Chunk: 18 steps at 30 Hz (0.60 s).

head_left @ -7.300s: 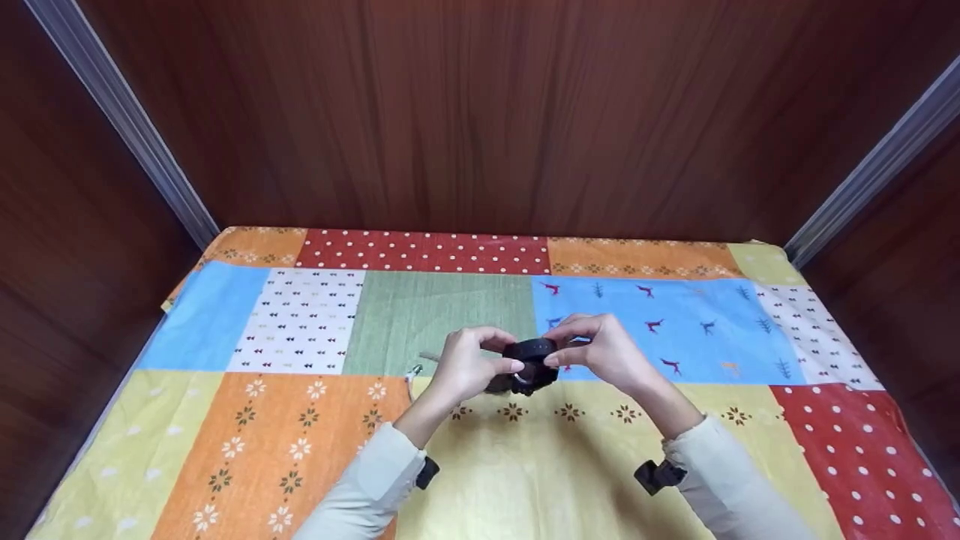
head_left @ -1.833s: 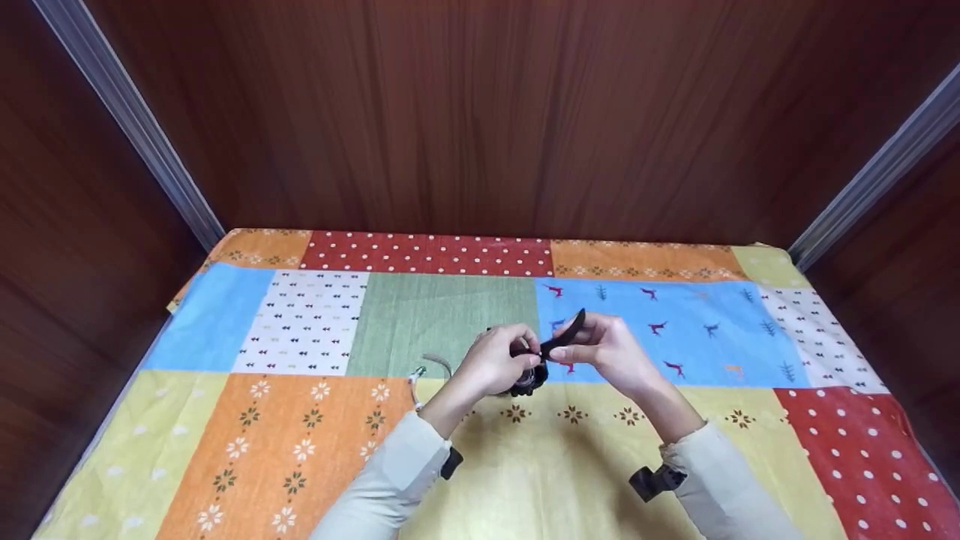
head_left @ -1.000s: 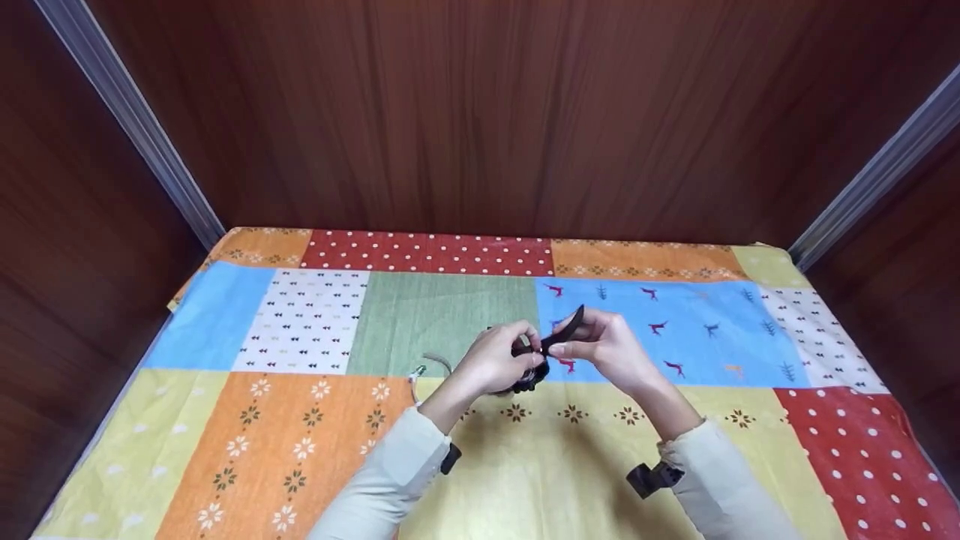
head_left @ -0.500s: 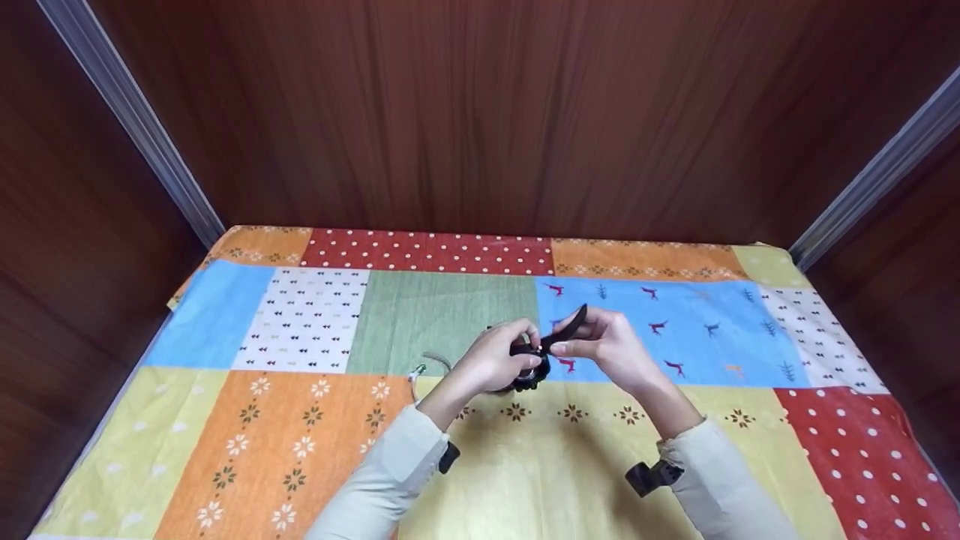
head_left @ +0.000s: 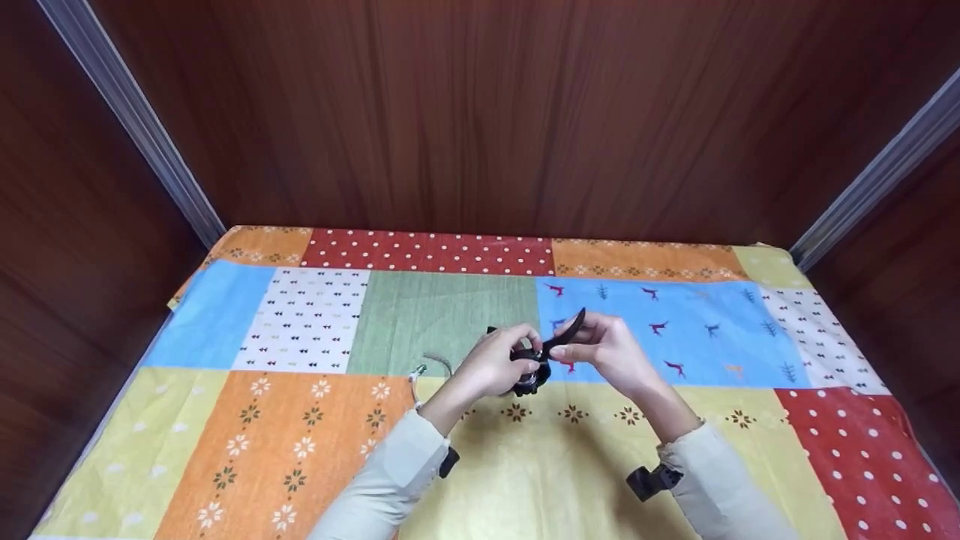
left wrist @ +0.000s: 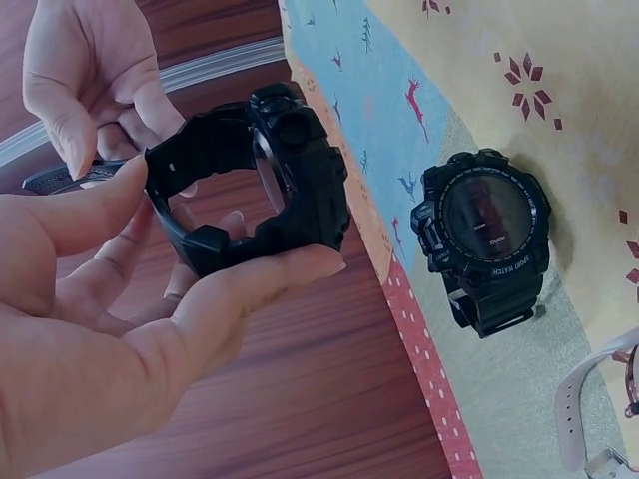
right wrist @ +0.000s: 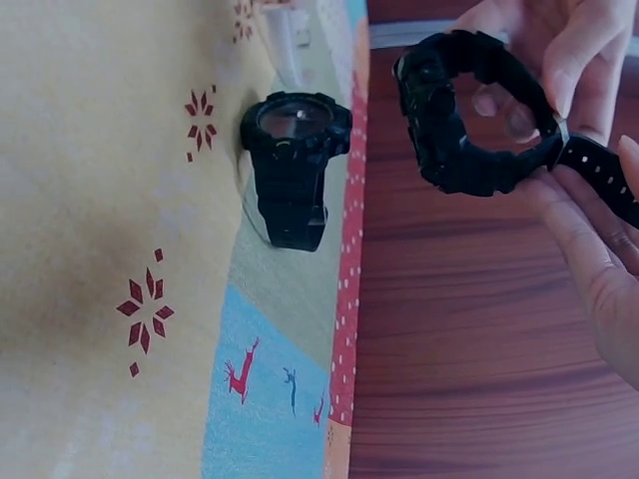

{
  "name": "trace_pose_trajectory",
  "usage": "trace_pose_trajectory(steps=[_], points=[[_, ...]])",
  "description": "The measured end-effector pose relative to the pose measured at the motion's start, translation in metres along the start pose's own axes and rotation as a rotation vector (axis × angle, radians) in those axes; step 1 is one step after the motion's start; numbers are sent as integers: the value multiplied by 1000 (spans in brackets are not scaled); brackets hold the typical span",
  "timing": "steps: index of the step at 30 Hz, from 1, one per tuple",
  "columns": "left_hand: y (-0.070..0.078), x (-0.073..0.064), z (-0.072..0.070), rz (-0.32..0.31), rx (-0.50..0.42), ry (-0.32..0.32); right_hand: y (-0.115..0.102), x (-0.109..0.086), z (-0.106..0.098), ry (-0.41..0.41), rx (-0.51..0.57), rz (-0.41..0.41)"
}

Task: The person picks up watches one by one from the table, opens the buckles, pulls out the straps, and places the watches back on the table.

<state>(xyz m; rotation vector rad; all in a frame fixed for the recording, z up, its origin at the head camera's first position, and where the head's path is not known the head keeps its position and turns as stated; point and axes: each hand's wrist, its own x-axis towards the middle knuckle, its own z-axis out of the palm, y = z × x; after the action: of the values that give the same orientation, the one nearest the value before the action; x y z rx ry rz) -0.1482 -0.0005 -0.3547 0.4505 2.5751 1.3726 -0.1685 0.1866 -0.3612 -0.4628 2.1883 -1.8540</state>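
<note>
A black sports watch [left wrist: 300, 175] is up off the cloth, its strap bent round into a loop. My left hand [head_left: 491, 364] holds it, thumb and fingers gripping the strap close to the metal buckle [right wrist: 561, 138]. The perforated strap end [head_left: 568, 334] sticks out past the buckle, up and to the right. My right hand [head_left: 609, 349] pinches that end between thumb and fingers. Whether the buckle pin sits in a hole is too small to tell. Below lies a second black sports watch [left wrist: 487, 225], face up on the cloth, mostly hidden by my left hand in the head view.
A watch with a pale strap [left wrist: 571, 414] lies beside the second black one, partly out of frame. A patchwork cloth [head_left: 570, 465] covers the table. Brown wood-grain panels [head_left: 480, 112] stand behind and at both sides.
Several seconds ago both hands held the strap curved above the watch face; now its end points out to the right through the buckle area. Over the last second only my left fingers shift slightly.
</note>
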Motion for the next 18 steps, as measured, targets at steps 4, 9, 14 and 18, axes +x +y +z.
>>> trace_pose_trajectory(steps=[4,9,14,18], points=[[0,1,0,-8,-7,1,-1,-1,0,-2,-5,4],[-1,1,-2,-12,4,25,-1,0,1,1,-3,5],[-1,-1,-2,-4,-20,75,-2,0,0,21,7,18],[-3,-1,-2,31,-41,142,-3,0,-1,37,38,28]])
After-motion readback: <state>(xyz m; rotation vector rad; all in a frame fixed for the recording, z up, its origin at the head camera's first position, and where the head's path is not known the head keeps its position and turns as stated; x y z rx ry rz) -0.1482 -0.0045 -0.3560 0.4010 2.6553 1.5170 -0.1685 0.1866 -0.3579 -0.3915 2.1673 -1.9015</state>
